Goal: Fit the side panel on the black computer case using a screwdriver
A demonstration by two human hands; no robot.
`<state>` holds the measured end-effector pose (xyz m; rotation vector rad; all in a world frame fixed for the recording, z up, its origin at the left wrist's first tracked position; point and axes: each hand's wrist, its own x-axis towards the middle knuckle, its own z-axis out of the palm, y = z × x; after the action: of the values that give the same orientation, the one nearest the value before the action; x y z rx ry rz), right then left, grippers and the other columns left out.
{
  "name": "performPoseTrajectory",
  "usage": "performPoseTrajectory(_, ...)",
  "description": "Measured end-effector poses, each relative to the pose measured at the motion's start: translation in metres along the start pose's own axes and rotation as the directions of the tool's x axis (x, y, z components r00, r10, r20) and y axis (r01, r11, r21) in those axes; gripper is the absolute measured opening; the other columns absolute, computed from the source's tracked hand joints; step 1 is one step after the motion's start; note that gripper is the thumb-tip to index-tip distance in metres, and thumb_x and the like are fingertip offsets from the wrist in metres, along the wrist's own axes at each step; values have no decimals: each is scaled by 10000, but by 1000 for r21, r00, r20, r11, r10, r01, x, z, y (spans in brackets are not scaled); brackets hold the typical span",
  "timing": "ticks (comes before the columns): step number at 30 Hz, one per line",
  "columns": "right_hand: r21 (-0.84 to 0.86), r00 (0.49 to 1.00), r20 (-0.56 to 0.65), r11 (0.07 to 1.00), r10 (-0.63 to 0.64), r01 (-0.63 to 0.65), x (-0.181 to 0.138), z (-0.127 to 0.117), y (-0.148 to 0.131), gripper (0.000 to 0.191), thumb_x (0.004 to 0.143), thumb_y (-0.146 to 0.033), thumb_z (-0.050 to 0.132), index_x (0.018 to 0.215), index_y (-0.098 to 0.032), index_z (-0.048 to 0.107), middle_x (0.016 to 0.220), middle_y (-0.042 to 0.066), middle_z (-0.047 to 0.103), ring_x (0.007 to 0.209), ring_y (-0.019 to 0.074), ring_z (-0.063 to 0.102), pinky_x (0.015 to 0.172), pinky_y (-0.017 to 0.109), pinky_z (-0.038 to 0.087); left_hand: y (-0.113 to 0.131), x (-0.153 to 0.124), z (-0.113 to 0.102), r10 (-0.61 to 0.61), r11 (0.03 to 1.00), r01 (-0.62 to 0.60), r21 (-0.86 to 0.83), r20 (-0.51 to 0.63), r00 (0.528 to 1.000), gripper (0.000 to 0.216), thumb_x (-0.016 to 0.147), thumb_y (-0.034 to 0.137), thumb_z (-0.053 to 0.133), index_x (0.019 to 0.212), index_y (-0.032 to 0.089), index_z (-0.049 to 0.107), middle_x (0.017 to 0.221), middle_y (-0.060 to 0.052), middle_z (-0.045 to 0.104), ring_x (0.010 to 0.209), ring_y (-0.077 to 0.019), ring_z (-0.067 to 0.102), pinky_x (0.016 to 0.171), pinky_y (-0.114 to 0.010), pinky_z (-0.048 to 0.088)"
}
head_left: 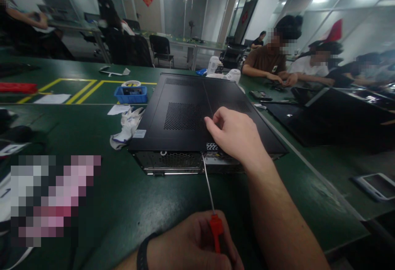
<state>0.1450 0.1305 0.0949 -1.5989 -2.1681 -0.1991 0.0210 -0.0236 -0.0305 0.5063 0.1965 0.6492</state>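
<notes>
A black computer case [185, 93] lies flat on the green table, with its metal rear panel towards me. My left hand [197, 241], with a dark band at the wrist, is closed around the red handle of a screwdriver [208, 185]. The screwdriver's long thin shaft slants up to the top edge of the rear panel, near its middle. Whether the tip sits in a screw is too small to tell. On top of the case rests my right hand [236, 132], fingers loosely curled, thumb apart, holding nothing visible. Its fingertips are partly hidden.
White gloves [128, 128] lie left of the case, beside a blue bin [131, 94] with a tape roll on it. At right are a black panel [336, 114] and a phone-like device [375, 185]. Several people sit around the tables, one in a brown shirt [265, 60].
</notes>
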Motion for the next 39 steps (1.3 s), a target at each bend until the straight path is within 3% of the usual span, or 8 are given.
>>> performPoseTrajectory(8, 0, 1000, -9, 1000, -9, 9, -1, 1, 1, 276, 943, -460, 564, 792, -234, 615, 758, 24, 698, 662, 192, 585, 587, 317, 289, 16, -8, 7, -107, 992, 110, -56, 54, 993, 284, 767, 206, 835, 1012, 88, 752, 1017, -145, 782, 919, -163, 750, 817, -236, 543)
performPoseTrajectory(15, -6, 1000, -15, 1000, -8, 8, 0, 1, 1, 274, 943, -455, 568, 786, -234, 611, 758, 25, 699, 663, 195, 590, 590, 317, 294, 7, -3, 4, -45, 999, 46, -19, 22, 999, 318, 694, 283, 900, 882, 112, 709, 868, -86, 771, 757, -118, 735, 681, -181, 523)
performPoseTrajectory(20, -3, 1000, -15, 1000, -8, 8, -1, 2, 1, 272, 945, -459, 566, 791, -240, 611, 761, 22, 703, 661, 194, 586, 591, 312, 294, 0, 0, 1, -14, 1000, 14, -2, -27, 1000, 361, 646, 245, 923, 839, 143, 636, 791, -52, 762, 661, -108, 712, 582, -163, 489)
performPoseTrajectory(25, -1, 1000, -11, 1000, -11, 11, -1, 2, 1, 279, 947, -462, 560, 789, -238, 609, 765, 24, 704, 658, 192, 581, 589, 314, 292, 9, -3, 4, -61, 997, 63, -39, 41, 997, 307, 736, 316, 869, 907, 122, 703, 898, -103, 776, 791, -136, 733, 716, -210, 528)
performPoseTrajectory(30, 4, 1000, -19, 1000, -14, 14, 0, 2, 1, 269, 942, -452, 568, 787, -237, 613, 756, 23, 701, 661, 193, 585, 589, 317, 290, 15, -6, 8, -104, 995, 104, 1, 57, 993, 288, 775, 281, 840, 984, 98, 762, 989, -129, 776, 897, -138, 730, 830, -229, 520)
performPoseTrajectory(36, 3, 1000, -7, 1000, 0, 0, 0, 1, 1, 277, 943, -456, 562, 784, -235, 617, 751, 29, 698, 659, 195, 584, 590, 320, 297, 12, -3, 4, -115, 990, 115, 79, -11, 993, 275, 715, 257, 880, 906, 123, 734, 919, -82, 778, 772, -102, 715, 698, -186, 512)
performPoseTrajectory(39, 4, 1000, -4, 1000, 3, -3, 0, 1, 0, 276, 940, -456, 564, 785, -236, 619, 754, 29, 700, 659, 194, 583, 587, 320, 296, 7, 0, 1, -62, 996, 63, 68, -21, 998, 333, 658, 265, 912, 833, 140, 657, 818, -56, 765, 675, -101, 700, 609, -178, 499)
